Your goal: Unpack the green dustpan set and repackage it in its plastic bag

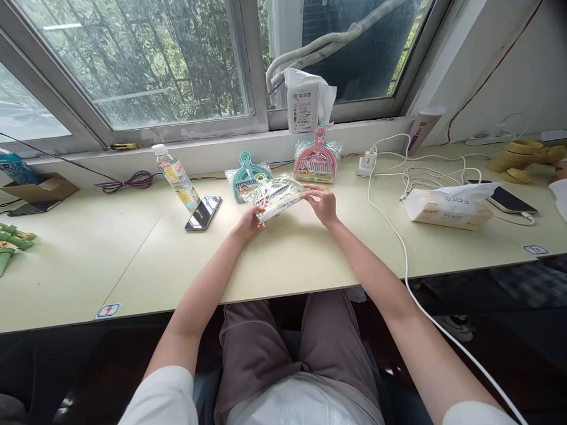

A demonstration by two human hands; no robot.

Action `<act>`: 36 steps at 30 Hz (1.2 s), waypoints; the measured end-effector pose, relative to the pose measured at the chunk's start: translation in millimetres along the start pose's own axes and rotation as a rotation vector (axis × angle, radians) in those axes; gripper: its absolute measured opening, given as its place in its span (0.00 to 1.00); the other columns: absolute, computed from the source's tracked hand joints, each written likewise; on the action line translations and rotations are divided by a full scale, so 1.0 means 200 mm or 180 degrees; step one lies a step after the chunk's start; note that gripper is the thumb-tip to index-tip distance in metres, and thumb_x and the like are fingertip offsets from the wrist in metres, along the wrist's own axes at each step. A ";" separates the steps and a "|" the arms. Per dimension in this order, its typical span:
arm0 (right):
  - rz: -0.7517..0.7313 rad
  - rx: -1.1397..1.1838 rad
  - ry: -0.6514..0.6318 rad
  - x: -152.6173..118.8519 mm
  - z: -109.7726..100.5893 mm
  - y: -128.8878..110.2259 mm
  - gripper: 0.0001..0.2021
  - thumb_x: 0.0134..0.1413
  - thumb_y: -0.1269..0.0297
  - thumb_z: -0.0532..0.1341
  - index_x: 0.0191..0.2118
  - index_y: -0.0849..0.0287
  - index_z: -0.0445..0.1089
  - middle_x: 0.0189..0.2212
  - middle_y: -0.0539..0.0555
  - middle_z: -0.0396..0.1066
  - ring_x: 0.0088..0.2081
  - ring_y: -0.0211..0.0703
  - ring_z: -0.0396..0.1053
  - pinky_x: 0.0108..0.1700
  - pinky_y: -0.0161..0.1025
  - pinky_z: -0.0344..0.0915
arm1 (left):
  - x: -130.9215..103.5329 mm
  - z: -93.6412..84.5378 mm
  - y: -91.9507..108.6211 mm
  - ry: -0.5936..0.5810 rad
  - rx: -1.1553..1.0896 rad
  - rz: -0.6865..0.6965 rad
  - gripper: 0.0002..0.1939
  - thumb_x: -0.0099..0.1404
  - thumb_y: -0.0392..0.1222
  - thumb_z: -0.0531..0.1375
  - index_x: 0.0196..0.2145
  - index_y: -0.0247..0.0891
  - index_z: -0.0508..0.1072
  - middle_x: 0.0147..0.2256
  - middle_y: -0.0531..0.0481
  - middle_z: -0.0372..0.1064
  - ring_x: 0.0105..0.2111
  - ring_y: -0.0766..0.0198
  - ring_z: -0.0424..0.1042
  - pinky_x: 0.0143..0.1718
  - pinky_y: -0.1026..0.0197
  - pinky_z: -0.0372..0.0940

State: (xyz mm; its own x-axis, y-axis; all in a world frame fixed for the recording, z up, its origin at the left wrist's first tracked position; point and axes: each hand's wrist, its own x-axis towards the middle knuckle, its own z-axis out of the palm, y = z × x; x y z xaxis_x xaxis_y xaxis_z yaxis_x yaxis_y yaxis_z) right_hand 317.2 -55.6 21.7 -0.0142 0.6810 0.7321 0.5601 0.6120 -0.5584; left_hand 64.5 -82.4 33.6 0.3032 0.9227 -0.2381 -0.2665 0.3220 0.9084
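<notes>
Between my two hands is a light green mini dustpan and brush set (280,198) in clear plastic wrap, held tilted above the table. My left hand (250,223) grips its lower left edge. The fingers of my right hand (322,204) pinch its right edge. Just behind it, a teal dustpan set (248,177) in wrap stands on the table, partly covered by the held one. A pink dustpan set (318,159), wrapped too, leans upright by the wall below the window.
Left of my hands are a drink bottle (177,177) and a phone (203,213). On the right lie a tissue pack (447,208), a charger (365,163) and white cables (392,227) hanging over the table's edge. A wrapped box (305,106) stands on the sill.
</notes>
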 end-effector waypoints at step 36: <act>0.1856 0.1579 -0.0676 -0.03 0.08 0.10 0.24 0.50 0.64 0.64 0.54 0.53 0.65 0.43 0.53 0.73 0.32 0.37 0.71 0.33 0.39 0.75 | -0.01 0.00 -0.03 -0.0701 0.0573 0.0283 0.31 0.56 0.37 0.60 0.57 0.31 0.59 0.28 0.45 0.77 0.13 0.67 0.68 0.13 0.68 0.62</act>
State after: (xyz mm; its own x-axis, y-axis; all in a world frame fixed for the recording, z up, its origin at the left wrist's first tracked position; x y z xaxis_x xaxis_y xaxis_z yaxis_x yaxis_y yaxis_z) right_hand 314.5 -40.8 0.2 -0.0178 0.9784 0.2061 0.0921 0.2068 -0.9740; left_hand 66.1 -86.4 27.8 0.4824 0.8711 -0.0925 -0.1402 0.1810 0.9734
